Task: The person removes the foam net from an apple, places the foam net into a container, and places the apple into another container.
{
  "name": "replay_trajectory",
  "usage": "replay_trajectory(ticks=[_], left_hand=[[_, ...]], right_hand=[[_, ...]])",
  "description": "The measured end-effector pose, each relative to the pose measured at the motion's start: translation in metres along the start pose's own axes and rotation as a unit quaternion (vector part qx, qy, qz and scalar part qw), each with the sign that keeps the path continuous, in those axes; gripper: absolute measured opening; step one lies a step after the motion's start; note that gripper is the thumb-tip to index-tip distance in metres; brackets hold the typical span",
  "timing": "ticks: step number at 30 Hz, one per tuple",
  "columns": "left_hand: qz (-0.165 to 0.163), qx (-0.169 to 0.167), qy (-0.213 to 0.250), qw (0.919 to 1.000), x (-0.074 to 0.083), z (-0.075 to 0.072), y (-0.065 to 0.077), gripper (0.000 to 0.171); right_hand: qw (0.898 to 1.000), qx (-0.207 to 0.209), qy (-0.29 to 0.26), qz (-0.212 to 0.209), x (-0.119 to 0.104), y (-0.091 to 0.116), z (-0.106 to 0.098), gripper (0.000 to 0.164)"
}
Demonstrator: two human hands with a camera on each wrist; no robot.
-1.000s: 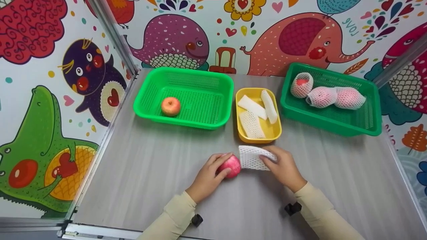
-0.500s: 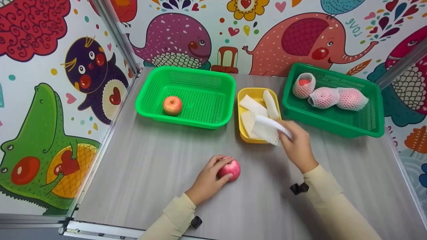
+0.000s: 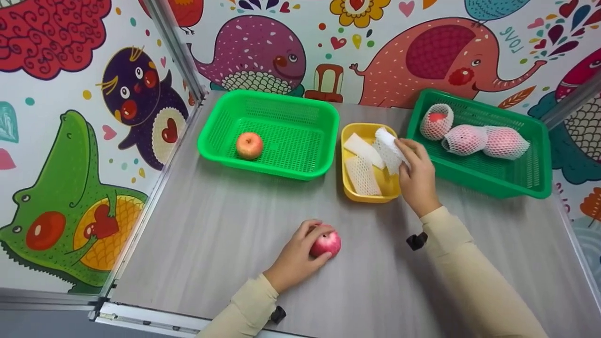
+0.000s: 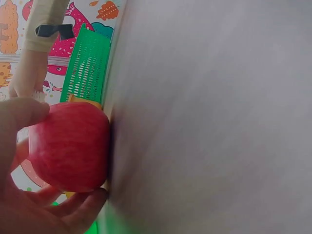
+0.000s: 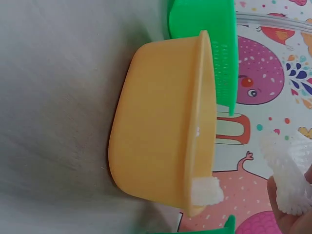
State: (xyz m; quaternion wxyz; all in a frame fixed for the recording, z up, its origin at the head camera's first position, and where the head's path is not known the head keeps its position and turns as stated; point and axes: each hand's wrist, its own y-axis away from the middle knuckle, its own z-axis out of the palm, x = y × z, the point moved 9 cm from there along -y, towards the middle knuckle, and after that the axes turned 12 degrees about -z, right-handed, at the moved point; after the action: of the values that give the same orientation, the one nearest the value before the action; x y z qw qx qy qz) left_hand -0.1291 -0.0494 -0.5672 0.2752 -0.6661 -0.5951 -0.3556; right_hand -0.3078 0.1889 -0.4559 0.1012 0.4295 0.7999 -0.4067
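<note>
My left hand [image 3: 300,256] holds a red apple [image 3: 327,244] on the table, fingers and thumb curved around its sides. The left wrist view shows the same apple [image 4: 70,146] close up, gripped between thumb and fingers. My right hand [image 3: 418,176] is over the right side of a yellow basket [image 3: 373,199], pinching a white foam fruit net [image 3: 389,143]. In the right wrist view that foam net [image 5: 290,175] hangs above the basket's rim. Other foam nets [image 3: 364,174] lie inside the basket, and one net end [image 5: 207,191] pokes over the rim.
A bright green basket [image 3: 267,172] at the back left holds one yellowish-red apple [image 3: 249,145]. At the back right, a darker green basket [image 3: 488,180] contains several net-wrapped fruits [image 3: 465,139]. Printed walls and a metal frame border the table [image 3: 225,211].
The right hand has carried the foam net from beside the apple back to the yellow basket. The left hand stays on the apple, and the head view has shifted slightly.
</note>
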Motion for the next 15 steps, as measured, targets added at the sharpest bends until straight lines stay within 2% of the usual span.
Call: replay_trajectory(ticks=[5, 10, 15], left_hand=[[0.001, -0.003, -0.005, 1.0, 0.0, 0.003, 0.0, 0.051], [0.013, -0.003, -0.041, 0.9991, 0.004, 0.006, 0.0, 0.058], [0.019, -0.003, -0.077, 0.9969, 0.007, 0.008, 0.0, 0.064]], right_hand=[[0.999, -0.038, 0.001, 0.005, 0.008, -0.006, 0.019, 0.054], [0.992, -0.123, 0.011, 0.038, 0.016, -0.002, 0.048, 0.058], [0.981, -0.191, 0.027, 0.023, 0.016, 0.005, 0.071, 0.059]])
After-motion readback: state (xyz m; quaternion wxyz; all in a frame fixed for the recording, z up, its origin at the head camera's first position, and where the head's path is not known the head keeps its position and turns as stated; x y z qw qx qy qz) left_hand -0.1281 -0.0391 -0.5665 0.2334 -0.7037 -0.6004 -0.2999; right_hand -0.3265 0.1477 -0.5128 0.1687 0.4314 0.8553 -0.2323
